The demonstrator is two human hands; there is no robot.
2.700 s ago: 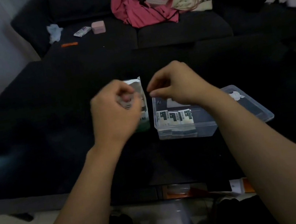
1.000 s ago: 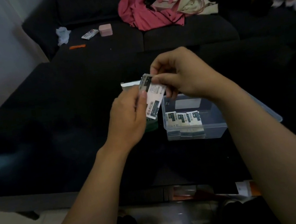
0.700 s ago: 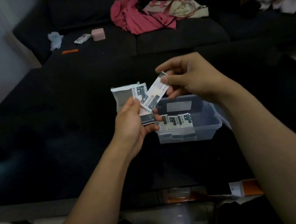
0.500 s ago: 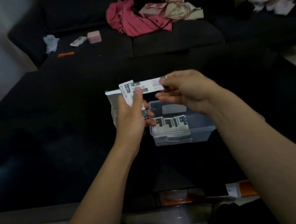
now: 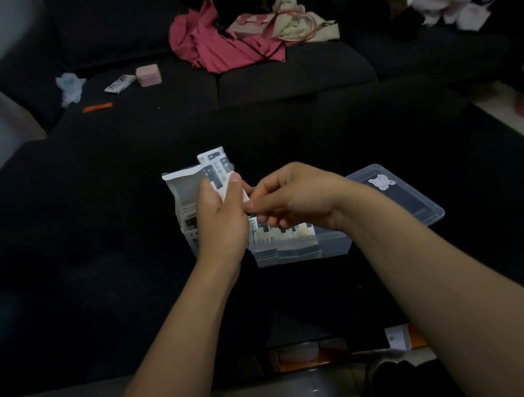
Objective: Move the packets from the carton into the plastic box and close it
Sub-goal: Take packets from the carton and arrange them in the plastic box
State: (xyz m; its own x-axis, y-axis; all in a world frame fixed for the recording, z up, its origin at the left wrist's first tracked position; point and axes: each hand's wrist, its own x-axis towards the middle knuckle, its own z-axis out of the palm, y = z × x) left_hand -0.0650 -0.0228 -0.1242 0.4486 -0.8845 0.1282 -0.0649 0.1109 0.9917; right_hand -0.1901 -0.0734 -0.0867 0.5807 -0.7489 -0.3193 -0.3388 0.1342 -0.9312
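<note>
My left hand (image 5: 223,221) grips a small stack of white packets (image 5: 217,167) upright, in front of the open white carton (image 5: 181,190) on the dark table. More packets show inside the carton. My right hand (image 5: 298,199) is close against the left, fingers curled, pinching the lower corner of a packet (image 5: 246,196). Below the right hand stands the clear plastic box (image 5: 335,245) with a row of packets (image 5: 279,232) along its near wall. Its clear lid (image 5: 403,201) lies open to the right.
The dark table (image 5: 76,260) spreads wide on both sides. Behind it a black sofa (image 5: 289,75) carries red and beige clothes (image 5: 224,44), a pink box (image 5: 148,75) and small items. Papers lie under the table's near edge (image 5: 397,338).
The right hand has come down from holding a packet level above the box and now meets the left hand. The left hand still holds its packets upright by the carton.
</note>
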